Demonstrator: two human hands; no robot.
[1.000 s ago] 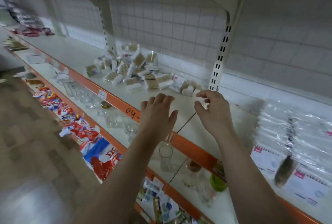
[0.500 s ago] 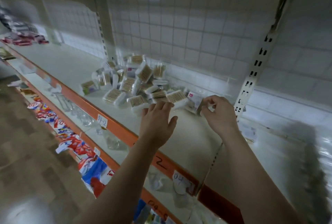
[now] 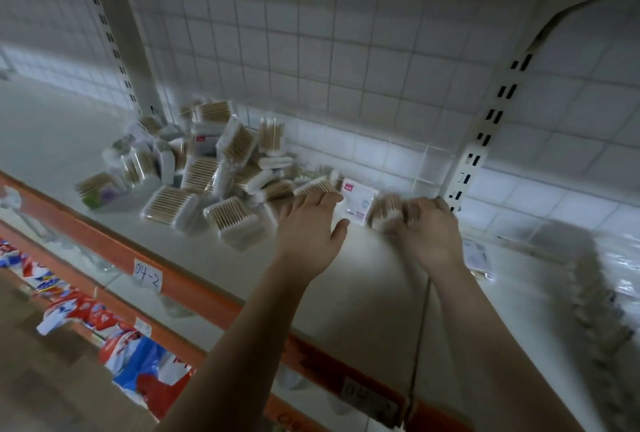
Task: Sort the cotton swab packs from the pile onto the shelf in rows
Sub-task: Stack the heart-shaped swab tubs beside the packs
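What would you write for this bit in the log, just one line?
left hand: open, above shelf | right hand: on a swab pack | pile: unsorted

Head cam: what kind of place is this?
Probably a shop aisle being stocked: orange-edged shelf with handwritten tag, a pile of cotton swab packs, and packaged goods on lower shelves.

Cotton swab packs point(image 3: 197, 175), clear wrappers showing tan sticks, are lying jumbled in a pile on the white shelf point(image 3: 363, 279) against the tiled back wall. One flat white pack point(image 3: 358, 199) is sitting at the pile's right edge; another blurred pack point(image 3: 386, 212) is lying just beside it.
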